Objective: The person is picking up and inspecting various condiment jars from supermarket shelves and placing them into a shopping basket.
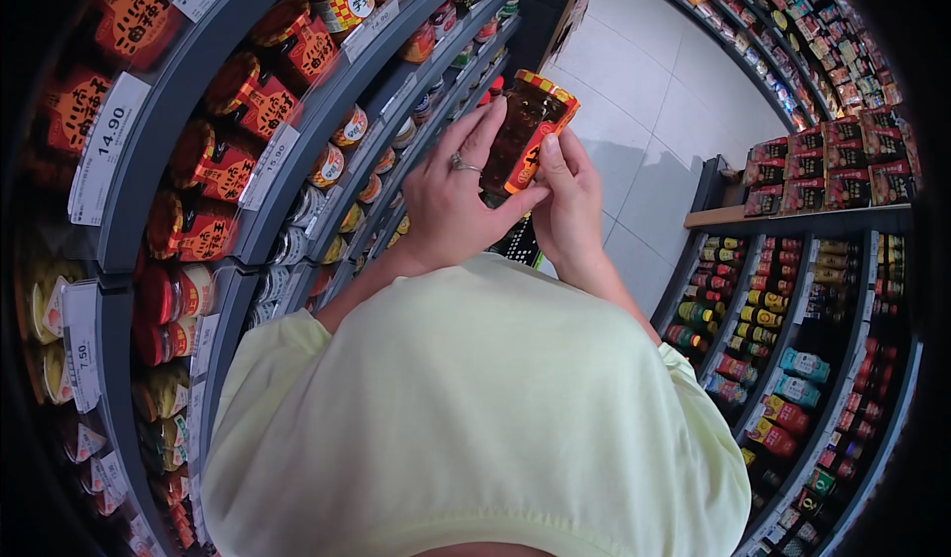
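A glass jar of dark chili sauce [523, 133] with a yellow and red rim and an orange-red label is held up in front of my chest. My left hand [451, 188], with a ring on one finger, grips its left side. The fingers of my right hand [572, 200] close on its right side, the thumb lying against the label. Between the hands the jar is tilted, its dark contents showing through the glass. Below the hands, part of a black item with a grid pattern [520, 243] shows; I cannot make out what it is.
Shelves on the left carry jars with red labels [223, 170] and price tags [107, 136]. Shelves on the right hold bottles and pouches [783, 389]. Packaged goods [832, 166] are stacked on a wooden ledge. Pale floor tiles [634, 91] run ahead between the shelves.
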The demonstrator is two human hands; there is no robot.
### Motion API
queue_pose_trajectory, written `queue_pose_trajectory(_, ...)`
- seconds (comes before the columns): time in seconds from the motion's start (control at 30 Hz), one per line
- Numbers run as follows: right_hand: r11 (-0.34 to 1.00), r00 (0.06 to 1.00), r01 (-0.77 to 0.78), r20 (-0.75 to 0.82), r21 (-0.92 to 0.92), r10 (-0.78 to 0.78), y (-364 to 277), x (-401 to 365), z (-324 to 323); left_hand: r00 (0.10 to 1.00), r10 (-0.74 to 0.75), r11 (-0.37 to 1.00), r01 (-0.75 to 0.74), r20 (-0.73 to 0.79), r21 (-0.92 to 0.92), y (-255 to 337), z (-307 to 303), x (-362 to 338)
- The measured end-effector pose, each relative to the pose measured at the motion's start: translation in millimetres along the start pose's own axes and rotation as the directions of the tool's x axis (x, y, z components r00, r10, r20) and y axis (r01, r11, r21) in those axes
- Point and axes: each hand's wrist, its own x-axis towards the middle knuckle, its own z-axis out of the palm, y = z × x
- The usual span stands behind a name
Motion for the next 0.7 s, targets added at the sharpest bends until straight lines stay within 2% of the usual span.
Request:
queue_pose_trajectory(0.1,0.998,1.000,-0.011,0.030,0.068,0.009,-4.5,-1.9,1.1,0.997,0.072,0.997,-0.071,0.008,-0.038,-1.7,3.5,-1.4)
queue_pose_trajectory(0.33,0.996,0.997,0.026,0.067,0.082,-0.032,-8.3,-3.8,-0.1,0.972,0.234,0.964,-0.237,-0.037,-0.124,-12.9,8.3,-5.1)
queue_pose_trajectory(0.43,0.998,0.995,0.032,0.087,0.053,-0.037,-6.9,-4.4,-1.0,0.962,0.252,0.959,-0.263,-0.100,-0.104,-17.5,11.3,-6.2)
queue_pose_trajectory(0.53,0.996,0.991,0.085,0.099,-0.001,-0.085,-6.4,-4.8,-0.9,0.948,0.311,0.941,-0.318,-0.073,-0.120,-21.4,10.7,-8.4)
queue_pose_trajectory(0.6,0.981,0.977,0.161,0.156,-0.113,-0.143,-5.8,-4.0,-3.6,0.945,0.316,0.938,-0.325,-0.084,-0.120,-22.3,10.9,-8.4)
queue_pose_trajectory(0.7,0.966,0.971,0.197,0.169,-0.165,-0.169,-6.2,-3.5,4.2,0.946,0.300,0.943,-0.314,-0.122,-0.114,-22.5,13.8,-9.1)
